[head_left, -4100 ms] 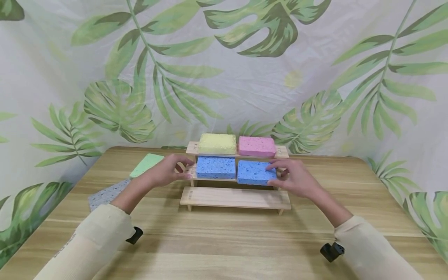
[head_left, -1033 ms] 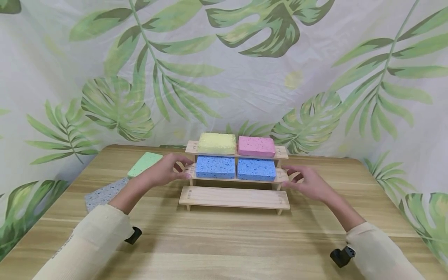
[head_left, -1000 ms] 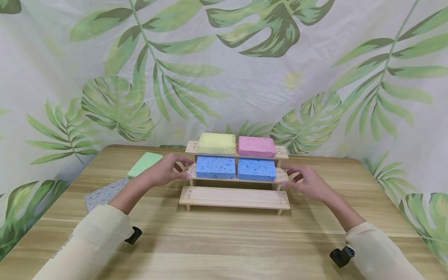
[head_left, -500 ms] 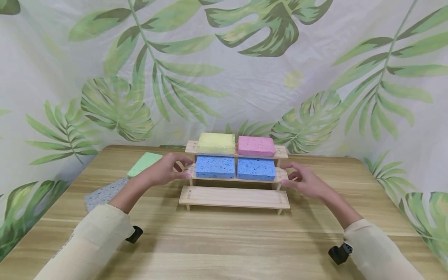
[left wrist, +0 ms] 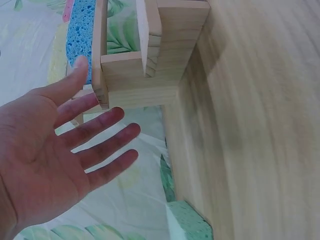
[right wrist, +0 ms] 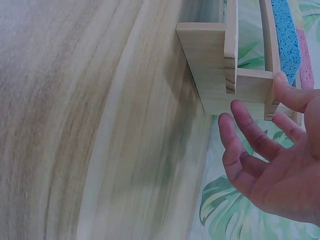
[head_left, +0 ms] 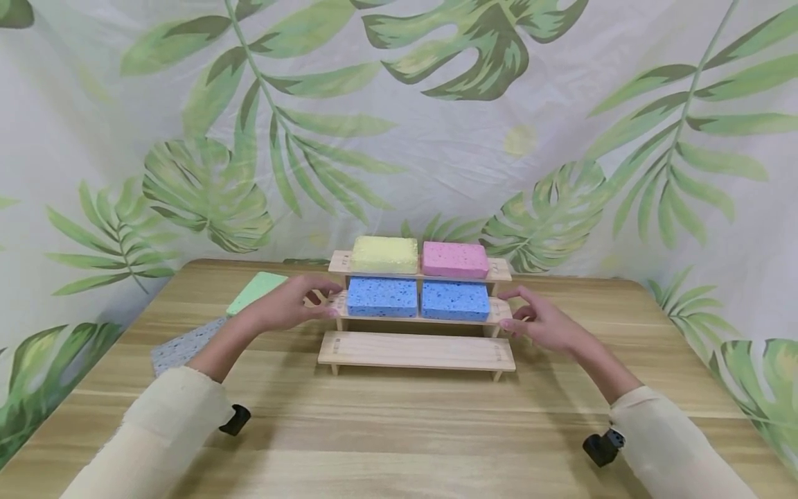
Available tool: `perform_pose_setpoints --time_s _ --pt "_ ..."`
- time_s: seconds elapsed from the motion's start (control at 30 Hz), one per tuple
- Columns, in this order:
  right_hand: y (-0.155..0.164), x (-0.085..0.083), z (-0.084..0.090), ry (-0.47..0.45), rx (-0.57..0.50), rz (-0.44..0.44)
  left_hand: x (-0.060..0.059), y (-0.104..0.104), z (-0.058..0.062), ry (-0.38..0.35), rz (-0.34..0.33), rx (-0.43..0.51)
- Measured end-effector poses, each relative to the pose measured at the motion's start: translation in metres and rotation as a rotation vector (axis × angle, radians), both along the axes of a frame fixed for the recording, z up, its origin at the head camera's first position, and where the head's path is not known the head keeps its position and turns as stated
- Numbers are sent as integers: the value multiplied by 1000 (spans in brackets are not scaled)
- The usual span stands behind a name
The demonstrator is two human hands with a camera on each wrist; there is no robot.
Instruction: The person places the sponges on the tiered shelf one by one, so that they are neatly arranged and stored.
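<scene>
A three-tier wooden stand (head_left: 416,351) is in the middle of the table. Its middle tier bears two blue sponges, the left sponge (head_left: 382,298) and the right sponge (head_left: 455,301), side by side with a narrow gap. My left hand (head_left: 288,303) is at that tier's left end, thumb at its edge and the other fingers spread nearly straight in the left wrist view. At the right end is my right hand (head_left: 548,322), thumb tip at the tier's edge, fingers loosely bent. Neither hand grips a sponge.
On the top tier sit a yellow sponge (head_left: 384,255) and a pink sponge (head_left: 455,260). The bottom tier is bare. A green sponge (head_left: 255,292) and a grey sponge (head_left: 187,344) lie on the table (head_left: 399,436) at left, partly behind the left arm. A leaf-print cloth (head_left: 436,159) hangs behind.
My right hand has let go of the right blue sponge, now flat on the middle tier, and moved right to the tier's end. My left hand has barely moved.
</scene>
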State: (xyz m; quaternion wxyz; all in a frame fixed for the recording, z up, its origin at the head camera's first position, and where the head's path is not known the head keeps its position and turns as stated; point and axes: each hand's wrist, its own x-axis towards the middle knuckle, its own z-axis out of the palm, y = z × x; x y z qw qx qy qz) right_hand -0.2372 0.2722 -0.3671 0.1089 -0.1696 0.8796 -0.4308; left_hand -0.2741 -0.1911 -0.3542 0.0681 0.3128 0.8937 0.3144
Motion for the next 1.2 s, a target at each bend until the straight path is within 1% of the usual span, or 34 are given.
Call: perform_pose_setpoints --time_s 0.13,0.27,0.37,0.5,0.57,0.77,0.8,0.93,1.0,1.2 --pt "1 -1 2 0 4 15 4 -7 1 10 42 9" --pt "1 0 3 -12 14 -9 7 -17 1 33 97 -3" --pt "2 0 2 -14 19 -24 9 -26 1 42 127 7" --pt "1 1 2 -17 22 -34 10 -44 -1 44 155 34" --pt "0 0 2 -18 22 -32 11 -53 -2 48 169 33" --pt "-2 0 4 -22 15 -22 16 -83 -6 80 221 -10" --pt "-2 0 4 -22 13 -22 17 -89 -8 95 232 -20" --pt "-2 0 5 -23 5 -26 22 -108 -12 113 272 -38" --pt "-3 0 5 -22 2 -22 24 -118 -15 108 293 -57" --pt "-3 0 5 -19 6 -20 33 -140 -21 54 328 -100"
